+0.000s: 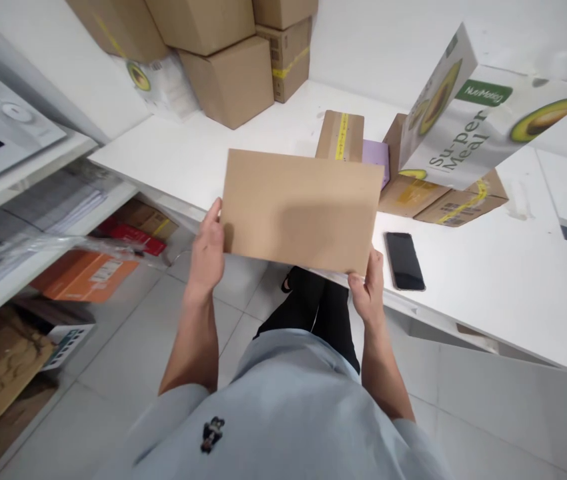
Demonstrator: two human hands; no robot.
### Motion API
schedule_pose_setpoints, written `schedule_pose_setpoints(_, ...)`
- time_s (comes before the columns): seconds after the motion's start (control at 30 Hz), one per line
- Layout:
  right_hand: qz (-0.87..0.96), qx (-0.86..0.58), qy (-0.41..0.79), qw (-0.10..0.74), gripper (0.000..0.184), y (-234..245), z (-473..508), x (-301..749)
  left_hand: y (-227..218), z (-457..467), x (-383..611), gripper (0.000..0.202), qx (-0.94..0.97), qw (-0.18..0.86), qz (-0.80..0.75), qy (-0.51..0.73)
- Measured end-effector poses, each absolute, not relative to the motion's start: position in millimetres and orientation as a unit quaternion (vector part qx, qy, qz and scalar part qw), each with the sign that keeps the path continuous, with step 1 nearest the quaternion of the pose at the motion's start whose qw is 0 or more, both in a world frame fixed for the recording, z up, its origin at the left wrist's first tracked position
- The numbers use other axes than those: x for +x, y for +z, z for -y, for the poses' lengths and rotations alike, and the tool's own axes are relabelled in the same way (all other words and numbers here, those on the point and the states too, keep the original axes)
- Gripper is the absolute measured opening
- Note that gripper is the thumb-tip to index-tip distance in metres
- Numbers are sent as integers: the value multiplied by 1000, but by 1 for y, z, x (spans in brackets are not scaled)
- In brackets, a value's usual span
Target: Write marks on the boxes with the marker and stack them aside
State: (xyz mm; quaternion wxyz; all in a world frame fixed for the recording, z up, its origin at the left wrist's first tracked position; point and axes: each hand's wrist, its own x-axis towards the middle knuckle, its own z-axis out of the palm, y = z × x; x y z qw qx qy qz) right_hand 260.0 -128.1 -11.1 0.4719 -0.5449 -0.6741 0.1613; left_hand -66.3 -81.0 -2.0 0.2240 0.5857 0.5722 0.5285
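A flat-faced brown cardboard box (303,207) is held up in front of me, over the front edge of the white table (488,300). My left hand (208,250) grips its left side, with most of the fingers hidden behind it. At the lower right corner, my right hand (367,285) holds on, thumb on the near face. How deep the cardboard is cannot be seen from here. Just right of my right hand lies a black smartphone (404,261), screen up.
Behind the held cardboard stand a yellow-taped carton (341,133), a purple box (376,159) and a white avocado-print box (493,133) resting on cartons (463,200). Stacked cartons (236,83) fill the back left. Shelves (88,147) with a white appliance (8,113) stand left.
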Motion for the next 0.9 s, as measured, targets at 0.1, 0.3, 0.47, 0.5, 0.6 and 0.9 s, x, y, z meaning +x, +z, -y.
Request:
schedule_pose_setpoints(0.1,621,-598,195,467,57,-25,123,258,-4,76,-59,69,590,258,-597,479)
schedule_pose_setpoints(0.3,588,-612,193,492,69,-31,116,274,-13,67,-43,60,626,233,-577,470)
schedule_pose_setpoints(0.47,677,-567,77,462,59,-10,107,284,-5,63,-41,49,668,176,-570,444)
schedule_pose_setpoints(0.5,686,-565,69,452,54,-7,105,284,-3,63,-41,48,674,170,-570,439)
schedule_pose_setpoints(0.6,682,-576,70,446,49,-2,99,284,0,62,-39,44,678,155,-578,427)
schedule_pose_setpoints(0.9,617,-584,188,492,74,-28,104,284,-13,61,-42,49,666,170,-566,455)
